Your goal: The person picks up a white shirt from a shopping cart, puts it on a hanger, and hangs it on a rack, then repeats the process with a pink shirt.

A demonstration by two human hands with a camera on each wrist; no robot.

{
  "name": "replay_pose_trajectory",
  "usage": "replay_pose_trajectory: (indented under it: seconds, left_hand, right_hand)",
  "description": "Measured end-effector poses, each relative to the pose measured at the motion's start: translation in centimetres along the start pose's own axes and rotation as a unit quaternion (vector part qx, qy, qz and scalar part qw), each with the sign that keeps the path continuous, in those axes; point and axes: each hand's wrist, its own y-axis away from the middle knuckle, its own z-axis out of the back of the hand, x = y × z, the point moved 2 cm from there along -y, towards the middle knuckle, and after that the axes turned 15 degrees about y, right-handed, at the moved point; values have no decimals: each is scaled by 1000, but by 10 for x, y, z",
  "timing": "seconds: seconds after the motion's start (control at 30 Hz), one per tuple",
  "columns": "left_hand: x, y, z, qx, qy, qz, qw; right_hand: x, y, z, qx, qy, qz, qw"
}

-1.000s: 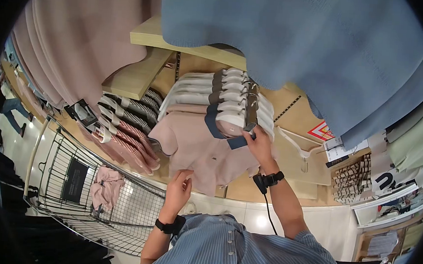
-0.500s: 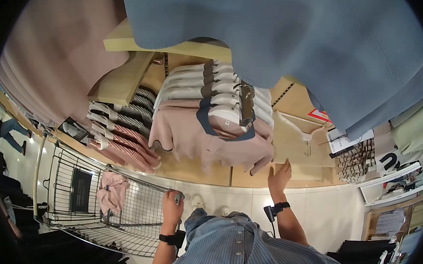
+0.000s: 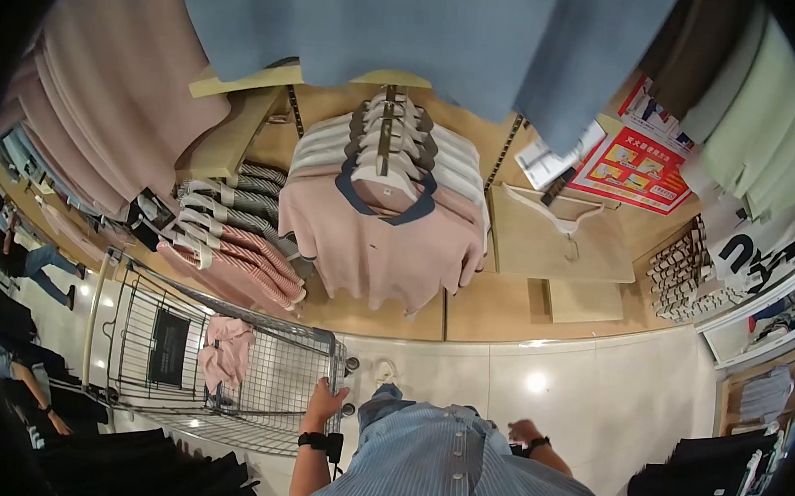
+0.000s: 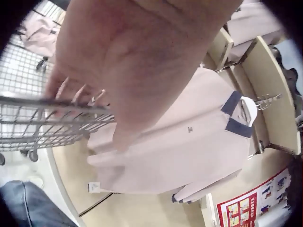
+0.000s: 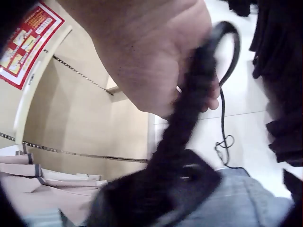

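My left hand point(image 3: 324, 404) is at the near right corner of the shopping cart point(image 3: 272, 324); the left wrist view has its fingers point(image 4: 78, 92) curled over the cart's metal rim point(image 4: 57, 105), the thumb pointing away. Low beside the striped shirt I wear, my right hand point(image 3: 526, 432) holds nothing visible. A black strap covers part of that hand point(image 5: 156, 61) in the right wrist view, its fingers loosely curled. A pink polo shirt with a navy collar point(image 3: 406, 253) hangs foremost on the centre rack. Crumpled pink cloth point(image 3: 226, 354) lies in the cart.
Striped shirts point(image 3: 245, 247) hang left of the polos. A white hanger point(image 3: 560, 224) lies against a wooden panel on the right, below a red sign point(image 3: 634, 168). Blue garments point(image 3: 376, 25) hang overhead, dark clothes point(image 3: 699, 481) at lower right. Another person point(image 3: 41, 269) is at far left.
The right hand has left the polo collar and dropped to my side. The left hand has moved down from the polo hem to the cart. The polo now hangs straight, and the view has shifted right.
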Motion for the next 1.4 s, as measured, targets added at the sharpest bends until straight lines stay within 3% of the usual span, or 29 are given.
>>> replay_pose_trajectory:
  seconds: [0.07, 0.1, 0.13, 0.17, 0.23, 0.27, 0.3, 0.33, 0.4, 0.43, 0.47, 0.5, 0.6, 0.63, 0.67, 0.7, 0.73, 0.8, 0.83, 0.93, 0.97, 1.07, 1.13, 1.17, 1.2, 1.23, 1.27, 1.4]
  left_hand:
    - [23, 23, -17, -66, 56, -76, 993]
    - [35, 31, -22, -72, -11, -85, 994]
    - [43, 44, -26, -82, -24, -52, 995]
    - [53, 61, -30, -90, -38, -15, 995]
    - [53, 102, -34, -93, -43, 60, 993]
    - [64, 116, -32, -97, -87, 45, 990]
    - [79, 130, -31, -98, -132, 31, 986]
    - [87, 138, -32, -100, -172, 11, 980]
    - [90, 156, -31, -87, -212, 7, 973]
    - [92, 158, -30, -82, -208, -15, 974]
    - [97, 161, -25, -77, -206, -35, 975]
    - [100, 160, -21, -64, -189, -40, 979]
    - [97, 149, -7, -11, -147, -4, 989]
    - [94, 147, -4, -8, -120, 17, 993]
    - [92, 146, 0, -5, -94, 38, 995]
    - [86, 151, 4, -19, -66, 39, 997]
    - [90, 158, 5, -47, -73, 18, 996]
    - [99, 172, 12, -101, -89, -26, 991]
    - [104, 184, 18, -131, -91, -95, 983]
    - [120, 226, 40, -275, -97, -65, 954]
    - [145, 237, 51, -289, -85, -5, 954]
    - [215, 269, 92, -220, -11, 200, 955]
    - [255, 290, 111, -164, -15, 214, 963]
    - [275, 297, 121, -135, -19, 219, 966]
    - [295, 304, 127, -125, -27, 216, 968]
    - [312, 312, 130, -114, -36, 213, 970]
    - [325, 311, 137, -106, -44, 204, 972]
    - [340, 315, 163, -53, -13, 210, 976]
  right_hand:
    - [9, 54, -20, 7, -13, 16, 1000]
    - [15, 65, -30, 78, -258, -96, 958]
    - [31, 83, -36, 146, -481, -204, 840]
    - [41, 105, -25, 123, -453, -203, 859]
    - [32, 79, -112, 29, -179, -54, 982]
    - [27, 67, -155, -44, -31, -9, 999]
    - [36, 102, -86, 115, -231, -91, 962]
    - [40, 106, -94, 115, -561, -217, 791]
    - [57, 128, -29, 152, -599, -288, 732]
    - [47, 112, -34, 91, -396, -167, 898]
    - [43, 95, -38, 23, -160, -30, 986]
    - [44, 88, -51, -45, 89, 110, 989]
    - [48, 70, -52, -51, 88, 92, 991]
    - [35, 45, -93, -77, -147, 94, 982]
    - [43, 46, -88, -95, -161, 97, 978]
    - [60, 61, -54, 5, -314, 17, 949]
    - [74, 83, -20, 102, -451, -68, 884]
    - [94, 104, 4, 145, -493, -100, 852]
    - [103, 107, 14, 162, -515, -116, 834]
    - [120, 119, 26, 199, -590, -113, 774]
    - [127, 118, 31, 210, -569, -120, 786]
    - [152, 107, 36, 167, -496, -152, 838]
    - [173, 96, 38, 136, -432, -111, 884]
    - [188, 91, 50, 54, -182, 60, 980]
    - [205, 94, 58, -32, 88, 224, 970]
    - [224, 101, 60, 21, -205, 56, 977]
    - [246, 106, 60, 63, -475, -119, 869]
    - [309, 124, 77, 123, -433, -118, 885]
